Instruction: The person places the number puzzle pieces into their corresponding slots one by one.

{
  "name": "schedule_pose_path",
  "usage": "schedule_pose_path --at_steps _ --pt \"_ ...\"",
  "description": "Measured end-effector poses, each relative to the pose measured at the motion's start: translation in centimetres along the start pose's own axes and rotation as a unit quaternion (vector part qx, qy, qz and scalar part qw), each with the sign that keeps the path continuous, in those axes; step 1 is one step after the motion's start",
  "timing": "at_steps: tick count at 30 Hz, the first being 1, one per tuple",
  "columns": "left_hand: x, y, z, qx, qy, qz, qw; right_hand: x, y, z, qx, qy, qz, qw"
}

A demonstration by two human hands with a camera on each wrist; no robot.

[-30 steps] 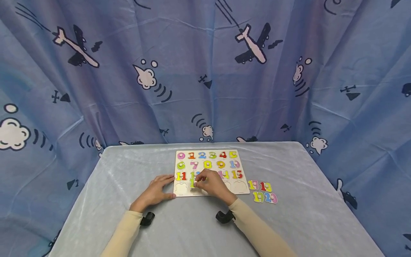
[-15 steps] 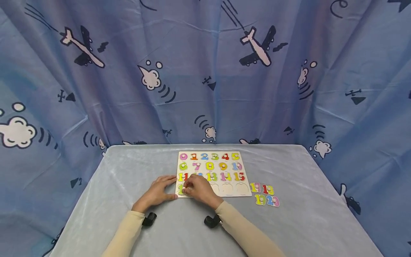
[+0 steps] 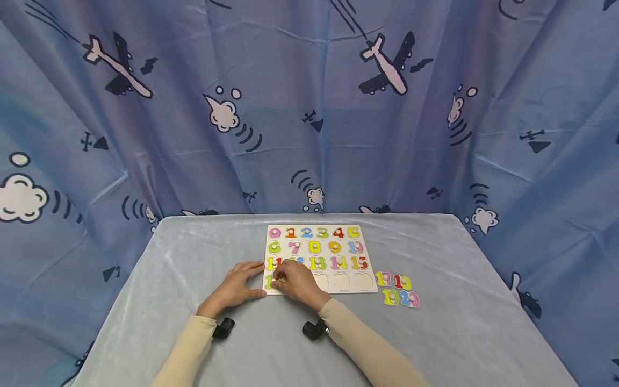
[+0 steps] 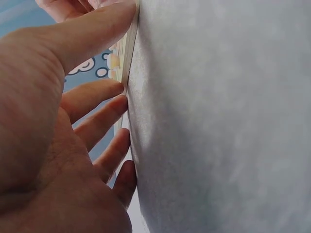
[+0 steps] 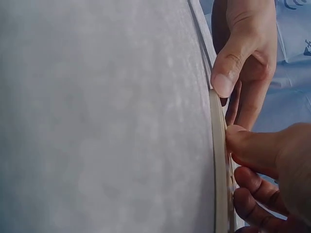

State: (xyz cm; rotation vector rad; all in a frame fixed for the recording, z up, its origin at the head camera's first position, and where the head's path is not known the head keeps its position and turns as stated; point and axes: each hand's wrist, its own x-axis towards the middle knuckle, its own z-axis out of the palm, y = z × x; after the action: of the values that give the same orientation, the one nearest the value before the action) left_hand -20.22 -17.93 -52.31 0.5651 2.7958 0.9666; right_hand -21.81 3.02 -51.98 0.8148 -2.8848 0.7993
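Note:
A wooden number puzzle board (image 3: pixel 333 284) lies on the table, its upper three rows filled with coloured number pieces. My left hand (image 3: pixel 235 286) rests along the board's left edge, fingers and thumb extended; in the left wrist view the fingertips (image 4: pixel 119 87) touch that edge. Over the first recess of the bottom row, my right hand (image 3: pixel 298 282) pinches a green-yellow number piece (image 3: pixel 268 282) between thumb and fingers. A "1" shows on it; its second digit is hidden by the fingers. Whether it lies flush in the recess I cannot tell.
Right of the board lie loose pieces: a 17 (image 3: pixel 383 279), a red-and-yellow piece (image 3: pixel 402 282), a 19 (image 3: pixel 391 297) and a 20 (image 3: pixel 410 299). A grey cloth covers the table (image 3: pixel 464 322). Behind it hangs a blue curtain (image 3: pixel 271 118) with printed planes.
My right hand has moved left along the bottom row with the green-yellow number piece, from above the second recess to the first. The left hand has stayed at the board's edge.

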Motion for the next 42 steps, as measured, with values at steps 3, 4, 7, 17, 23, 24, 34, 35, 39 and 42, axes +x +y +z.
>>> schedule_pose_path --at_steps 3,4,7,17,23,24,34,35,39,42 --pt "0.1 0.1 0.0 0.001 -0.003 0.000 1.0000 0.0 0.2 -0.2 -0.009 -0.006 -0.006 1.000" --pt "0.2 0.1 0.0 0.001 0.000 0.000 1.0000 0.1 0.2 -0.4 -0.011 -0.007 -0.010 1.000" --pt "0.4 0.3 -0.1 0.003 0.007 -0.001 1.0000 0.0 0.6 -1.3 -0.010 -0.010 -0.018 1.000" --pt "0.9 0.4 0.1 0.010 0.001 -0.009 0.9999 -2.9 5.5 -6.3 0.054 0.050 0.009 0.997" --pt "0.7 0.5 -0.1 0.004 -0.006 -0.016 0.9998 -5.2 8.9 -8.8 0.051 0.091 0.027 0.994" --pt "0.7 0.6 -0.1 0.000 -0.007 -0.017 0.9998 -5.6 9.3 -9.1 0.048 0.099 0.025 0.994" --pt "-0.2 0.2 0.4 -0.003 -0.009 -0.016 0.9998 -9.5 12.9 -11.9 0.024 0.120 0.087 0.989" --pt "-0.2 0.2 0.3 -0.002 -0.008 -0.016 0.9998 -9.7 13.2 -12.2 0.022 0.119 0.096 0.988" --pt "-0.2 0.2 0.2 -0.005 -0.005 -0.016 0.9998 -10.5 14.4 -13.3 0.015 0.118 0.125 0.985" --pt "-0.2 0.3 0.1 -0.003 -0.005 -0.014 0.9999 -11.3 15.4 -13.8 0.012 0.121 0.138 0.983"
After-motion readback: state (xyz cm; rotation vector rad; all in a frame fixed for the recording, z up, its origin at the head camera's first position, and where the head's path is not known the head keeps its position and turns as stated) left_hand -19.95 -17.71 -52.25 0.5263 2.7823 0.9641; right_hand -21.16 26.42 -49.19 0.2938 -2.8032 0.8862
